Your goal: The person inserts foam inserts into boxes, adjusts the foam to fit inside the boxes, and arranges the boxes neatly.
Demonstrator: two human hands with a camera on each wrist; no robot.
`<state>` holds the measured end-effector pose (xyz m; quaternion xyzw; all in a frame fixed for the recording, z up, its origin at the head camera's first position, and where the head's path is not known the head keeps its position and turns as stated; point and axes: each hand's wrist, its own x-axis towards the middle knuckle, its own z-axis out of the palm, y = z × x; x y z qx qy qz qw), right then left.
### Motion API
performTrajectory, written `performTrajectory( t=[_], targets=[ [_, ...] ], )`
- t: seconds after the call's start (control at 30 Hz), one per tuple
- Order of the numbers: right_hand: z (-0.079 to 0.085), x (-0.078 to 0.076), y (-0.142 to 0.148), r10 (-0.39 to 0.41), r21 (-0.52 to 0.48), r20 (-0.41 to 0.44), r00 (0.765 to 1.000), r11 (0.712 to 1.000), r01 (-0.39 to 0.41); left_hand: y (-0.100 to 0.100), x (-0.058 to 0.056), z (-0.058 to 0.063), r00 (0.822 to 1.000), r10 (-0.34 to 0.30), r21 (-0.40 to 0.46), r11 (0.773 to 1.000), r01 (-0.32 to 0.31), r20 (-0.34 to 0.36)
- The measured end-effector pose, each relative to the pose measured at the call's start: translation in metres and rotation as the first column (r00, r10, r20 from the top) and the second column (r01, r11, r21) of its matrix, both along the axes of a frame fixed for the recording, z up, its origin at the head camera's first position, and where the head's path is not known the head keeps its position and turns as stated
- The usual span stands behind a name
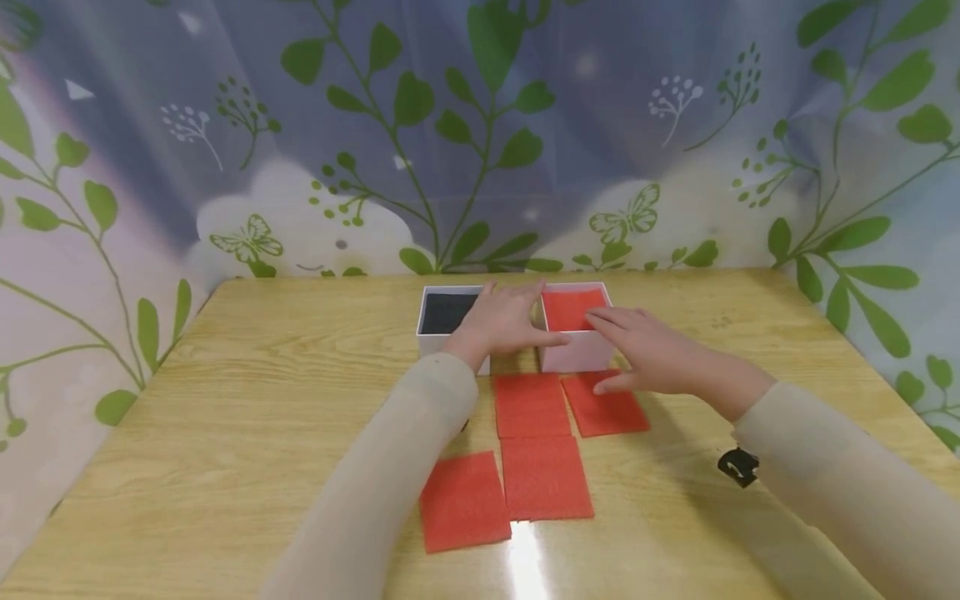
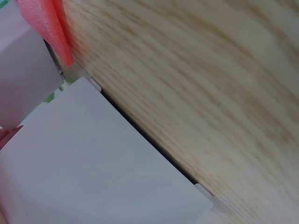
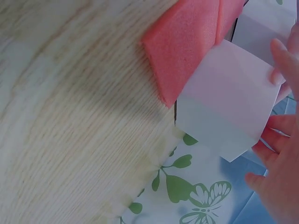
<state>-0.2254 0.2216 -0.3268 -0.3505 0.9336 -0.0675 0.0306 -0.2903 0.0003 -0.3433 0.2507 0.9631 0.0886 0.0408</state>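
Note:
Two white boxes stand side by side at the back of the table. The left box (image 1: 452, 343) holds black sheets (image 1: 446, 312); the right box (image 1: 577, 354) holds red foam-like sheets (image 1: 568, 308). My left hand (image 1: 501, 321) reaches over the left box, its thumb extended to the near left corner of the right box. At the right box's right side is my right hand (image 1: 656, 350), fingers extended at its rim. In the right wrist view, fingertips of the right hand (image 3: 282, 158) are at the box's edge. Neither hand visibly grips anything.
Several red squares lie on the wooden table in front of the boxes, among them a middle one (image 1: 532, 406), a front one (image 1: 547, 479) and a left one (image 1: 465, 502). A small black object (image 1: 738, 467) shows by the right sleeve. A leaf-patterned curtain (image 1: 480, 167) hangs behind.

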Motion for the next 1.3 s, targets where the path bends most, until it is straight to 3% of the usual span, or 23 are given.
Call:
performTrajectory(
  t=[0.57,0.8,1.1,1.3],
  targets=[
    [0.005,0.025,0.006,-0.008,-0.002,-0.01,1.0,1.0,0.008,0.0,-0.001,0.0,1.0,-0.003,0.0,1.0,0.003,0.01],
    [0.0,0.036,0.007,0.035,-0.008,-0.05,0.998,0.999,-0.035,0.0,0.0,0.0,1.0,0.003,0.011,1.0,-0.003,0.014],
    [-0.003,0.043,0.008,0.037,-0.003,-0.032,0.999,0.999,-0.037,0.0,-0.001,0.0,1.0,-0.002,0.008,1.0,0.002,0.009],
    [-0.005,0.048,0.005,0.094,0.001,-0.095,0.991,0.996,-0.094,0.0,-0.002,-0.001,1.0,-0.007,0.013,1.0,0.006,0.005]
  ],
)
